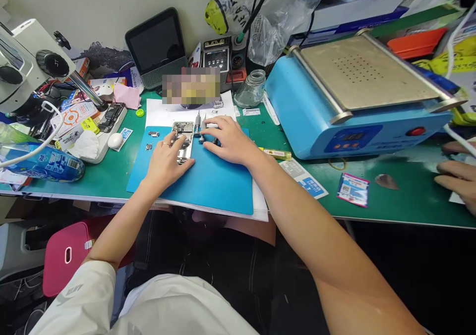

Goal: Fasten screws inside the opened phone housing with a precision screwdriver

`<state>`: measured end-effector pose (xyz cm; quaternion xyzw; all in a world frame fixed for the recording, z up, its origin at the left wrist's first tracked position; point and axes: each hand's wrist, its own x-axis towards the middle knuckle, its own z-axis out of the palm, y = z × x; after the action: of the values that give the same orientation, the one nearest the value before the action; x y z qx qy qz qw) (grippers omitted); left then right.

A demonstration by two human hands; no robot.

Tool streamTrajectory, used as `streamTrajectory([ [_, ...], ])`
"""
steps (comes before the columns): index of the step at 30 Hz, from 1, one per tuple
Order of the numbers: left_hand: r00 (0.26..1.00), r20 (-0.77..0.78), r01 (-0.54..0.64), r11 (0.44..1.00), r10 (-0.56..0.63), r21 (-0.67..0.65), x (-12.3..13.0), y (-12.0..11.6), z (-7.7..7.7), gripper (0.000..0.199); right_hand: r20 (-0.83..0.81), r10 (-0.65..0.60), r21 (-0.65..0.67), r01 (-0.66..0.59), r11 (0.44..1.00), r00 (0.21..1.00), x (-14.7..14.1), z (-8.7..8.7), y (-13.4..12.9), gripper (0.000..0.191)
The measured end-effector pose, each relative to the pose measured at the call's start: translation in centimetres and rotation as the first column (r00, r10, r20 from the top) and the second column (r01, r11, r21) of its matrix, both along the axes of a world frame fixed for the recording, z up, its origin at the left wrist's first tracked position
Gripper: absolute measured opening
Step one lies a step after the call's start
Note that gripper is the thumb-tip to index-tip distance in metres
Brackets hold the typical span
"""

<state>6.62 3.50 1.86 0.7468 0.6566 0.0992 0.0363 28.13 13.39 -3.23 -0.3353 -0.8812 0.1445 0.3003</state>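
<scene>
An opened phone (183, 127) with bare internals lies on the blue mat (219, 191). My left hand (166, 160) rests over its lower left part, thumb by the right edge and fingers across the frame, holding it against the mat. Two small screwdrivers lie right of the phone, tips pointing away: one screwdriver (198, 125) is in plain sight, the other screwdriver (203, 126) is at my right fingertips. My right hand (228, 139) reaches over them with fingers apart; a dark piece beneath it is partly hidden. Small metal parts (153, 134) sit left of the phone.
A blue heating-plate machine (297, 112) stands to the right, with a glass jar (253, 87) beside it. At left are a microscope (44, 62) and a blue pack (48, 161). Another person's hand (457, 176) is at the far right edge.
</scene>
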Motion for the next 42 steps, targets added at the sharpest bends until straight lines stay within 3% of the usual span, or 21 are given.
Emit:
streamTrajectory([
  [9, 0.993, 0.073, 0.092, 0.993, -0.098, 0.081, -1.4, -1.2, -0.8, 0.07, -0.212, -0.028, 0.025, 0.034, 0.999, 0.977, -0.1, 0.2, 0.3, 0.025],
  [15, 0.946, 0.261, 0.102, 0.939, -0.194, 0.329, -1.8, -4.2, -0.2, 0.038, -0.259, -0.038, 0.01, 0.042, 0.999, 0.965, -0.1, 0.3, 0.4, 0.02],
  [18, 0.924, 0.31, 0.098, 0.923, -0.224, 0.373, -1.8, -5.2, -0.3, 0.026, -0.237, -0.038, -0.012, 0.036, 0.999, 0.971, -0.1, 0.3, 0.5, 0.019],
  [27, 0.935, 0.281, 0.095, 0.918, -0.215, 0.384, -2.5, -5.5, -1.8, 0.025, -0.204, -0.035, -0.029, 0.029, 0.999, 0.978, -0.2, 0.5, 0.5, 0.015],
  [33, 0.974, 0.222, -0.033, 0.949, -0.04, 0.314, -1.9, -5.3, -1.7, 0.033, -0.194, -0.026, -0.031, 0.021, 0.999, 0.981, -0.4, 0.7, 0.3, 0.014],
  [42, 0.979, 0.203, -0.054, 0.97, 0.004, 0.239, -1.9, -5.3, -2.1, 0.044, -0.168, -0.016, -0.031, 0.011, 0.999, 0.986, -0.5, 0.2, 0.2, 0.021],
])
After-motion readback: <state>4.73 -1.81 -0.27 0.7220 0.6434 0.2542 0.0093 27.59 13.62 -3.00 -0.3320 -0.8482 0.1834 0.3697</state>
